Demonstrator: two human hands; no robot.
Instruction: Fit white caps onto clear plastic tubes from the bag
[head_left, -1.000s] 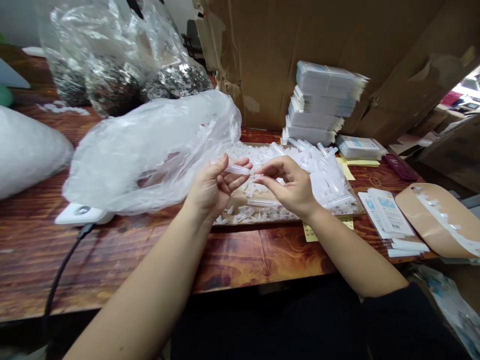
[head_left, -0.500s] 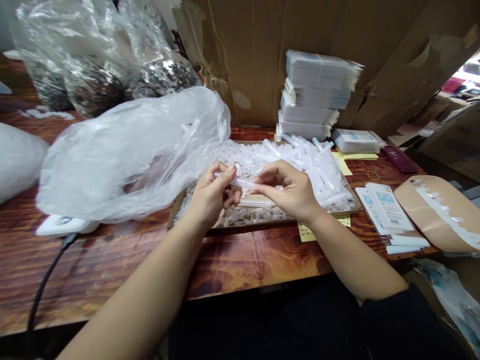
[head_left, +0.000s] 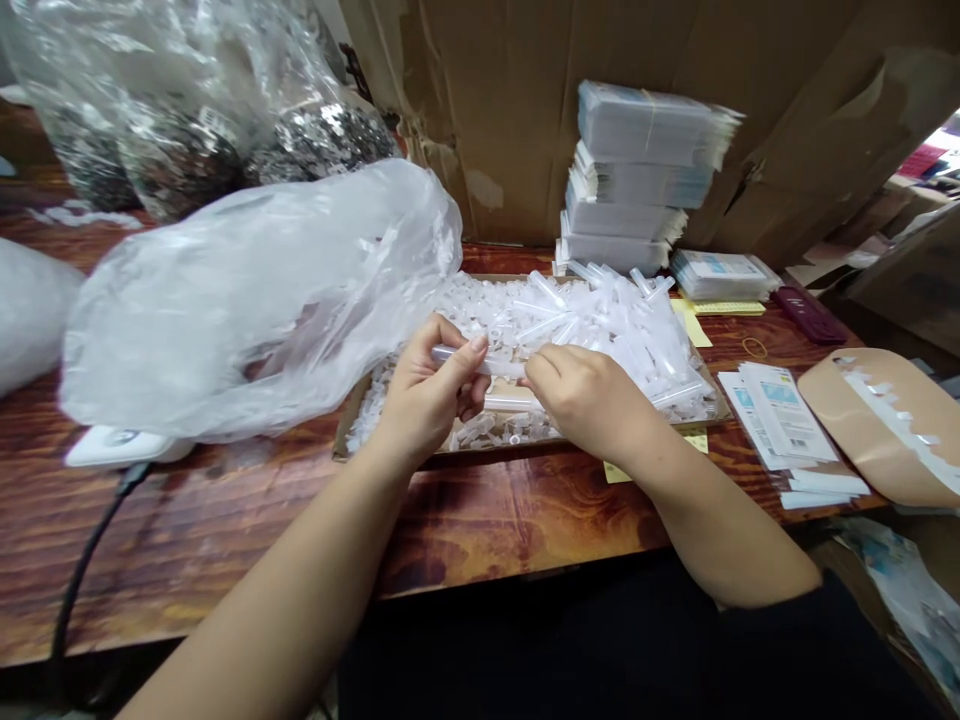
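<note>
Clear plastic tube (head_left: 495, 366) lies level at centre frame, its left end pinched by the left hand (head_left: 427, 395) and its right end by the curled right hand (head_left: 585, 400), above a cardboard tray (head_left: 450, 450) of similar tubes on the wooden surface (head_left: 487, 510), beside a crumpled plastic bag (head_left: 247, 300).

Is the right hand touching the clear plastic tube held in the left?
Touching. The head view shows the right hand pinching one end of the clear plastic tube; the left hand grips the other.
</note>
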